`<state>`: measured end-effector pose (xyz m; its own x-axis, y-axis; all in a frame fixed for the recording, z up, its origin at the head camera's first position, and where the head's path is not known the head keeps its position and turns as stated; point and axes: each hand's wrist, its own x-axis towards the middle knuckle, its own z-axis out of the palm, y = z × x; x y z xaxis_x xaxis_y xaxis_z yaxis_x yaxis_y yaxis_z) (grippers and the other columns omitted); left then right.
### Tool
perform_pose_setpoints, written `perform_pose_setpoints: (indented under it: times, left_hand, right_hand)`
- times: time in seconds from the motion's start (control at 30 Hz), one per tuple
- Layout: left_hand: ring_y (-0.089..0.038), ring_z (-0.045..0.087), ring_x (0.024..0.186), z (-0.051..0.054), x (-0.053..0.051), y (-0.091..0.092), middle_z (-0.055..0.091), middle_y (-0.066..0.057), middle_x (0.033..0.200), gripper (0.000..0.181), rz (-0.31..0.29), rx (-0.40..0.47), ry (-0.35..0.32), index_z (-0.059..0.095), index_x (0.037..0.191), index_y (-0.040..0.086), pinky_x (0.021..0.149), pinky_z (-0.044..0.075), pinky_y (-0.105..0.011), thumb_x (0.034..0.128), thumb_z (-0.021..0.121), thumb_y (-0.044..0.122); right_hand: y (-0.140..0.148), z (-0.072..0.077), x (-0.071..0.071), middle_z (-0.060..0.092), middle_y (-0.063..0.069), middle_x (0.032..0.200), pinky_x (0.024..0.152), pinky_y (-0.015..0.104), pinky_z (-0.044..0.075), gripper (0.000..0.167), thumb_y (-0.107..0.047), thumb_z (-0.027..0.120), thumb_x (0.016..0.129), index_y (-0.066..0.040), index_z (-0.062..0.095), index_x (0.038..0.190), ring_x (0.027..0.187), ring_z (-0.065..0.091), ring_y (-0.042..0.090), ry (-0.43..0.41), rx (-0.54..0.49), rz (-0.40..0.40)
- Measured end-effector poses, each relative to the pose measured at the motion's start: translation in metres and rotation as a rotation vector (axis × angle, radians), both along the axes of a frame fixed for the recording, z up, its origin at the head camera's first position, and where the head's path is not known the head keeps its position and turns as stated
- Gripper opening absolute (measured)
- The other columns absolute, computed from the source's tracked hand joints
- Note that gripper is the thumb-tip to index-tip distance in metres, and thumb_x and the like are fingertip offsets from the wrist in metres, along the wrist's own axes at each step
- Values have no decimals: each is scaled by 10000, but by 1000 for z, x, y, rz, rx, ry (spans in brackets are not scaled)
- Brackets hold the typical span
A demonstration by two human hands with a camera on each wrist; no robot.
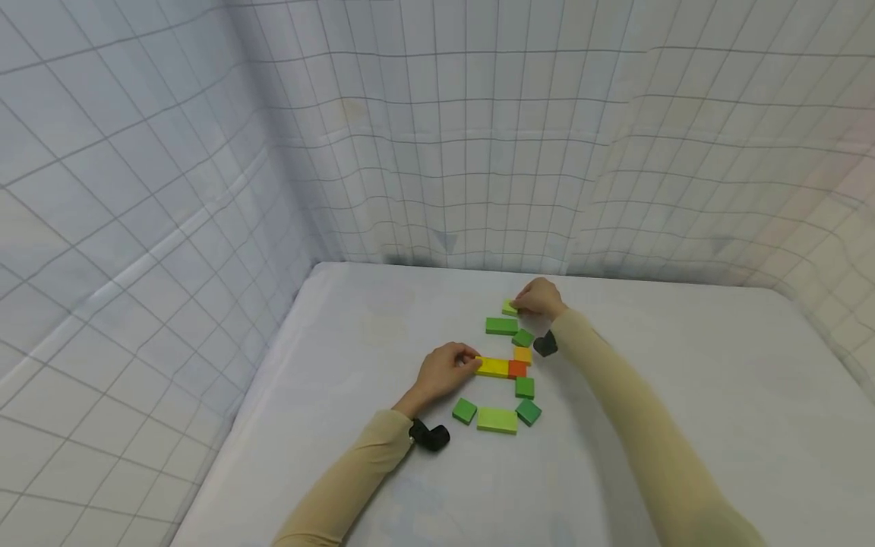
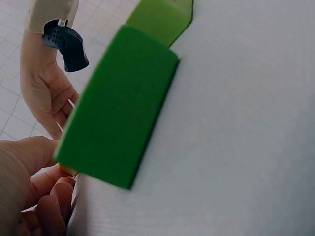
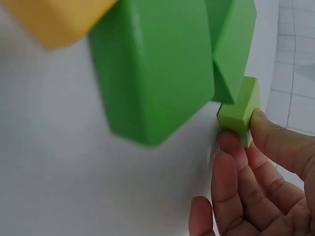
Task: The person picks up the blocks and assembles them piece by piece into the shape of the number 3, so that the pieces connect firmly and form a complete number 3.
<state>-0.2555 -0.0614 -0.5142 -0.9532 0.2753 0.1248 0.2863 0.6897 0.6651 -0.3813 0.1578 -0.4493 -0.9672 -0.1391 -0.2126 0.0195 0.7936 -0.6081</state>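
My left hand (image 1: 440, 372) pinches the left end of a long yellow block (image 1: 494, 367) lying on the table. Only a sliver of that block shows between thumb and fingers in the left wrist view. An orange-red block (image 1: 517, 369) touches its right end. At the far end of the layout, my right hand (image 1: 540, 298) pinches a small light green block (image 3: 238, 110) between thumb and fingers, low at the tabletop. Just nearer lies a long green block (image 1: 502, 326), with a small green block (image 1: 522, 337) at its right.
An orange block (image 1: 522, 355) sits above the orange-red one, a green block (image 1: 524, 387) below it. Nearer me lie a green block (image 1: 464, 411), a long light green block (image 1: 497, 420) and a darker green block (image 1: 529, 412). Gridded white cloth (image 1: 444, 152) hangs behind the white table (image 1: 683, 365).
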Motion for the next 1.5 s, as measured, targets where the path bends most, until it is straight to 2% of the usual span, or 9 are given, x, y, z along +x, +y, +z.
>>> perform_pose_setpoints:
  times: [0.23,0.37,0.53,0.73,0.93,1.27,1.5]
  left_hand:
    - [-62,487,643,-2,1,0,592,100,828,198,8,-19,14,717,1009,168,615,387,-246,911,625,314]
    - [-63,486,644,-3,0,0,599,93,832,197,-5,-7,17,718,1008,160,613,387,-247,911,626,304]
    - [-63,480,632,-3,1,2,594,97,825,194,-5,-11,11,719,1005,165,605,380,-242,910,626,306]
    - [-66,483,633,0,1,1,597,88,824,194,-10,-2,18,722,1002,157,600,384,-247,913,627,301]
    - [-66,485,641,0,0,1,596,81,827,192,-13,-4,25,720,1002,154,603,388,-253,916,625,297]
    - [-75,481,638,3,1,1,593,74,822,191,-14,-1,23,718,1001,144,596,385,-252,918,621,286]
    - [-68,477,636,2,1,1,593,80,817,186,-17,-7,32,720,1001,147,594,380,-247,917,622,281]
  right_hand:
    - [-31,-2,-3,624,17,660,608,236,412,241,-194,716,845,30,708,935,589,517,95,-14,-24,10]
    - [-47,-1,-3,642,35,676,638,240,411,227,-189,712,847,28,719,913,635,524,122,19,20,65]
    - [-59,-4,-1,660,47,762,635,240,420,209,-194,727,840,6,723,900,700,526,151,19,-12,124]
    - [-60,-4,1,651,49,844,688,259,432,195,-212,743,828,-34,719,904,759,531,160,-26,-44,184]
    - [-57,-5,0,645,38,851,698,256,426,192,-225,739,837,-48,715,906,765,530,155,-79,-60,229]
    - [-54,-8,-2,622,18,848,704,257,397,193,-248,731,848,-65,711,906,771,499,145,-121,-52,248]
    - [-52,-8,-1,620,31,893,759,283,384,212,-259,711,866,-65,698,951,821,487,166,-168,-71,267]
